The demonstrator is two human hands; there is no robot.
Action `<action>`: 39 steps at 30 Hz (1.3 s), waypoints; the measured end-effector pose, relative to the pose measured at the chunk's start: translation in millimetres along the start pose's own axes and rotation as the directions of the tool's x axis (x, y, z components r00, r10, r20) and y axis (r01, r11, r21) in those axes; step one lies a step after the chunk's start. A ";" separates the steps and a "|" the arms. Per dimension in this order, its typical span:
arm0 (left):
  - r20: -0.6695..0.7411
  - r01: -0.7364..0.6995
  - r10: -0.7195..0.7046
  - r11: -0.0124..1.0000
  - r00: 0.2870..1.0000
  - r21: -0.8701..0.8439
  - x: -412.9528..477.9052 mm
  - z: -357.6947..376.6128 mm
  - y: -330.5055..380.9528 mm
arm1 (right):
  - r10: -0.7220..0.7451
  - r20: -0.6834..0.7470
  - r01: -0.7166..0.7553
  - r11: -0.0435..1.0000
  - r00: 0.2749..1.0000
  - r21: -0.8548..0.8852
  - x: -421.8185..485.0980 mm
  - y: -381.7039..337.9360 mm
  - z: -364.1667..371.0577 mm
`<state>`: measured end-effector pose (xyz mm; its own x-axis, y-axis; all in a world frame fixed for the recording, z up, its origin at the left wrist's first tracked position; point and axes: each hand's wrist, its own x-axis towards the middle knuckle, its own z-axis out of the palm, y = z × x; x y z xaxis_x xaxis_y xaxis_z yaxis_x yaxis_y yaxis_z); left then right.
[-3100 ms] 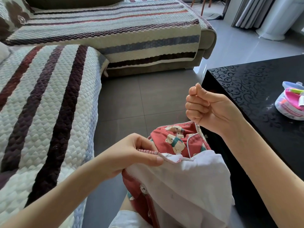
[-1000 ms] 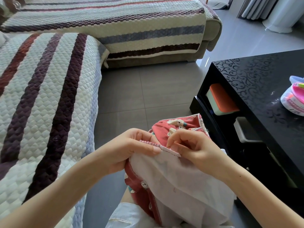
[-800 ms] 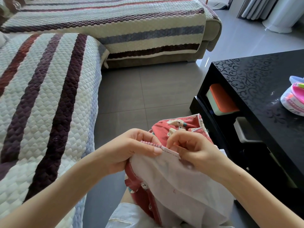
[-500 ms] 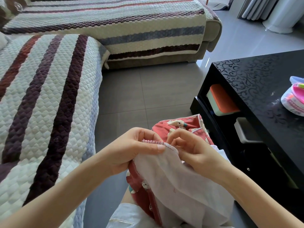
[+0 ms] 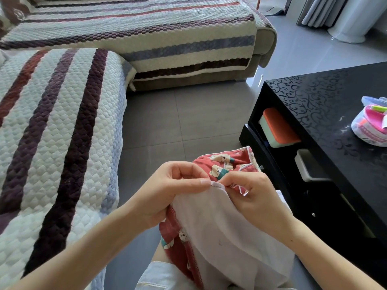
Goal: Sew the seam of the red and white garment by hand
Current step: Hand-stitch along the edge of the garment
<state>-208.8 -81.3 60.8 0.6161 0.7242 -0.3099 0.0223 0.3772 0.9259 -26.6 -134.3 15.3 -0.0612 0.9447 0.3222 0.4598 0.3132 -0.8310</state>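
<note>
- The left hand [image 5: 167,191] pinches the seam [image 5: 217,185] of the garment [image 5: 219,237] on the lap, to hold it tight.
- The right hand [image 5: 251,197] pinches beside it, probably around a needle too small to see.

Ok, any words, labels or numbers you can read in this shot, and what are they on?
Nothing legible.
Pink print on the white packet on the black table: too blurred to read.
The red and white garment: bear pictures only, no words visible.
</note>
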 end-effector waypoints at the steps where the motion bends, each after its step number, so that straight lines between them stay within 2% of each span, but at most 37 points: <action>1: -0.023 -0.020 0.020 1.000 1.000 0.015 -0.1 1.8 -1.1 | -0.014 -0.003 0.014 1.000 1.000 0.010 0.1 -1.9 1.0; 4: -0.088 -0.055 0.060 0.997 0.994 0.057 1.8 5.6 -6.2 | -0.044 -0.025 0.044 0.999 0.999 0.021 0.9 -4.1 3.0; 7: -0.160 -0.077 0.093 0.992 0.983 0.100 4.9 6.8 -11.5 | -0.006 -0.011 0.006 1.000 1.000 0.014 1.4 -3.7 4.1; 9: -0.203 -0.074 0.095 0.992 0.975 0.107 6.5 8.6 -13.2 | -0.010 -0.032 0.008 0.997 0.999 -0.075 0.2 -4.2 0.6; 12: -0.245 -0.055 0.073 0.995 0.967 0.079 8.5 9.4 -13.6 | -0.146 -0.126 0.111 0.962 0.981 -0.250 -3.2 -8.0 -7.1; 16: -0.182 -0.059 0.067 0.997 0.981 0.049 9.2 11.3 -12.3 | -0.327 -0.202 0.242 0.903 0.923 -0.355 -1.4 -17.3 1.8; 19: -0.180 -0.061 0.069 0.997 0.981 0.051 9.5 13.4 -10.9 | -0.393 -0.256 0.281 0.881 0.883 -0.382 3.3 -17.4 7.0; 23: -0.150 -0.046 0.048 0.999 0.987 0.017 9.3 16.9 -10.0 | -0.491 -0.175 0.384 0.819 0.853 -0.426 5.8 -18.8 7.0; 27: -0.225 -0.030 0.020 0.999 0.974 -0.039 11.7 24.9 -13.2 | -0.523 -0.084 0.428 0.770 0.848 -0.473 12.1 -15.4 9.7; 30: -0.313 -0.017 0.017 1.000 0.950 0.003 16.3 24.6 -18.3 | -0.584 -0.103 0.527 0.785 0.805 -0.325 13.7 -27.6 4.4; 32: -0.346 0.021 -0.018 1.000 0.938 0.005 15.6 23.0 -23.2 | -0.560 -0.151 0.551 0.829 0.815 -0.099 14.9 -38.8 -0.7; 34: -0.336 0.038 -0.039 0.999 0.941 -0.007 14.9 22.4 -23.1 | -0.386 -0.194 0.426 0.870 0.902 0.248 18.4 -41.0 -9.2; 35: -0.328 0.036 -0.035 0.999 0.944 -0.003 14.5 21.7 -21.5 | -0.271 -0.174 0.320 0.852 0.947 0.415 19.7 -38.5 -14.8; 37: -0.321 0.008 -0.007 1.000 0.947 0.002 14.0 18.4 -14.4 | -0.057 -0.097 0.108 0.720 0.994 0.686 22.1 -32.2 -28.6; 39: -0.280 -0.027 0.029 1.000 0.959 0.011 13.6 16.0 -4.8 | 0.105 -0.058 -0.015 0.589 0.993 0.808 23.5 -23.8 -45.2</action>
<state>-187.9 -82.5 55.6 0.3710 0.8676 -0.3312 0.0140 0.3514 0.9361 1.0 -124.0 63.2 0.0386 0.9652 0.2587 -0.4443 0.2484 -0.8608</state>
